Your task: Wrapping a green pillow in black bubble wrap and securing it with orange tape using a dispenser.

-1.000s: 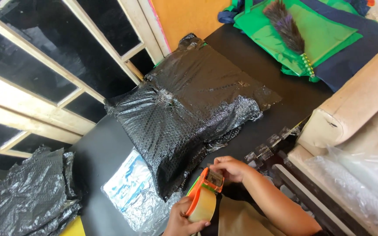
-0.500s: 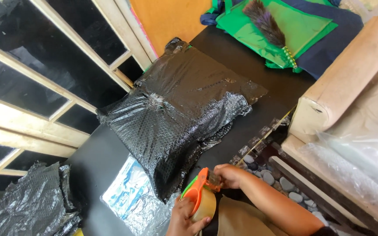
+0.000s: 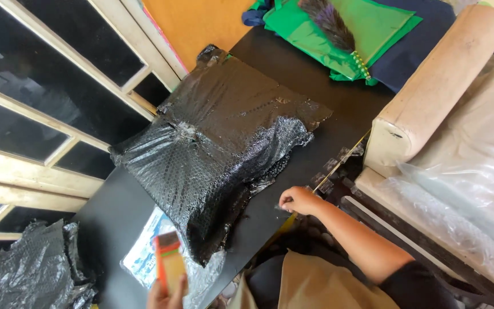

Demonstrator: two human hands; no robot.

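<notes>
A large parcel wrapped in black bubble wrap (image 3: 218,149) lies across the black table (image 3: 115,217). At the bottom edge, my left hand (image 3: 164,294) holds up an orange tape dispenser (image 3: 170,269), just in front of the parcel's near corner. My right hand (image 3: 298,200) rests at the table's right edge beside the parcel. Its fingers are pinched together on what looks like a thin clear end of tape (image 3: 281,208). The tape itself is hard to make out between the two hands.
A clear packet with blue and white print (image 3: 144,257) lies under the parcel's near end. Loose black bubble wrap (image 3: 30,274) sits bottom left. A green cloth (image 3: 373,28) with a feather duster (image 3: 330,23) lies at the far end. A beige cushion (image 3: 435,86) and clear plastic sheeting (image 3: 464,206) are on the right.
My hands have come apart. The left hand carried the dispenser left along the parcel's near end, while the right hand stayed pinched at the table's right edge. The camera view shifted.
</notes>
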